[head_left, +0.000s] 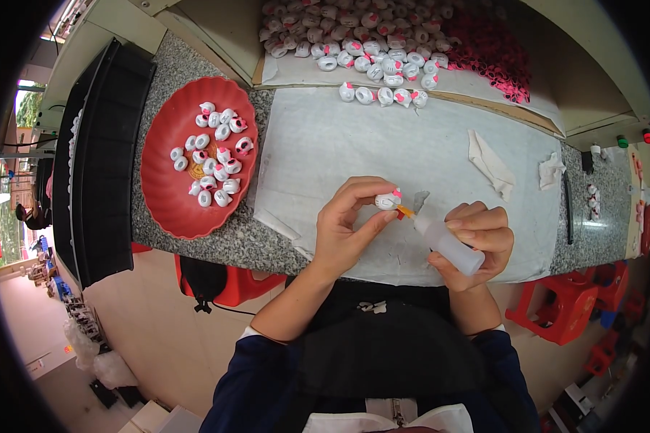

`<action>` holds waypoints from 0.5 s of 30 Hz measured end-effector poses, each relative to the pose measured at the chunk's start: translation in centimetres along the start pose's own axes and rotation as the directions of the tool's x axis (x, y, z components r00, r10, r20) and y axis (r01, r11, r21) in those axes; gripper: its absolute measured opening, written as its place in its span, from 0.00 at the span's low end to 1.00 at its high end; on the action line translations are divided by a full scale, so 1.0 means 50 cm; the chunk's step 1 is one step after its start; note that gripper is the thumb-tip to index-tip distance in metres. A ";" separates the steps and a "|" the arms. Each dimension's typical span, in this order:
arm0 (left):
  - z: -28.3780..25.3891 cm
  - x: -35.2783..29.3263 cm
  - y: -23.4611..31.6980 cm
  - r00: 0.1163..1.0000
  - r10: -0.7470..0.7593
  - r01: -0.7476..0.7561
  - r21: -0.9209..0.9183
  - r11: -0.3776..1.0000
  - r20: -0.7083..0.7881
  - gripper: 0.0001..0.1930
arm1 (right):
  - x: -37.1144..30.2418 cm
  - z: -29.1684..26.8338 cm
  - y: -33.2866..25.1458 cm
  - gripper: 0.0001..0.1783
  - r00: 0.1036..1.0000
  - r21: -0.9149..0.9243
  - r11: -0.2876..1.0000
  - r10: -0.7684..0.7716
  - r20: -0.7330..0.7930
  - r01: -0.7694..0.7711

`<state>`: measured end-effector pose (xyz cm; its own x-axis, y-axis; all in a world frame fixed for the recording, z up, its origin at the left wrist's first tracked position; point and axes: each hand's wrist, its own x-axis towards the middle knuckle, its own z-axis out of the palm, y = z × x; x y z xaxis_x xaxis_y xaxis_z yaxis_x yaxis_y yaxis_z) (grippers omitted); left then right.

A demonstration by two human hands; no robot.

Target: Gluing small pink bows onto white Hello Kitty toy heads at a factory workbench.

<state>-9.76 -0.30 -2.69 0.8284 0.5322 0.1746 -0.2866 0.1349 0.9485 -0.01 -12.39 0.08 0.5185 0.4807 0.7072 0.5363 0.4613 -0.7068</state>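
Observation:
Between the thumb and fingers of my left hand (343, 224) is a small white cat-head figure (387, 200) with a pink bow. My right hand (484, 242) is wrapped round a translucent white squeeze bottle (449, 245), tilted so that its orange nozzle (405, 211) meets or nearly meets the right side of the figure. Whether anything comes out of the nozzle is too small to tell. Both hands are above a white cloth (303, 144) spread over the granite worktop. Beyond them, a short row of similar cat heads (385, 96) stands along the cloth's far edge.
A red scalloped bowl (160, 159) with several cat heads stands at the left. The shelf at the back holds a heap of white heads (368, 36) and many small pink pieces (495, 61). A crumpled white rag (491, 166) lies on the right. Red stools (556, 307) are below the worktop.

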 end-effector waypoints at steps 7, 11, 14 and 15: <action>-0.001 -0.003 0.001 0.998 0.061 -0.065 0.220 0.973 0.023 0.16 | -0.001 0.002 -0.001 0.20 0.999 0.001 1.000 0.009 0.040 -0.009; -0.002 -0.002 -0.001 0.995 0.092 -0.095 0.294 0.951 0.025 0.16 | 0.000 0.001 -0.005 0.20 0.998 0.015 1.000 0.022 0.056 -0.023; 0.002 0.001 -0.002 0.990 0.141 -0.139 0.370 0.919 0.022 0.15 | 0.002 -0.006 0.000 0.27 0.999 0.019 1.000 -0.021 0.039 0.021; 0.002 0.001 -0.002 0.988 0.152 -0.148 0.388 0.910 0.020 0.15 | 0.001 -0.005 0.002 0.27 0.999 0.019 1.000 -0.021 0.038 0.020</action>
<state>-9.65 -0.36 -2.75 0.7846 0.5299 0.3219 -0.1966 -0.2798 0.9397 0.24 -12.53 0.07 0.4816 0.4989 0.7205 0.5340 0.4849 -0.6927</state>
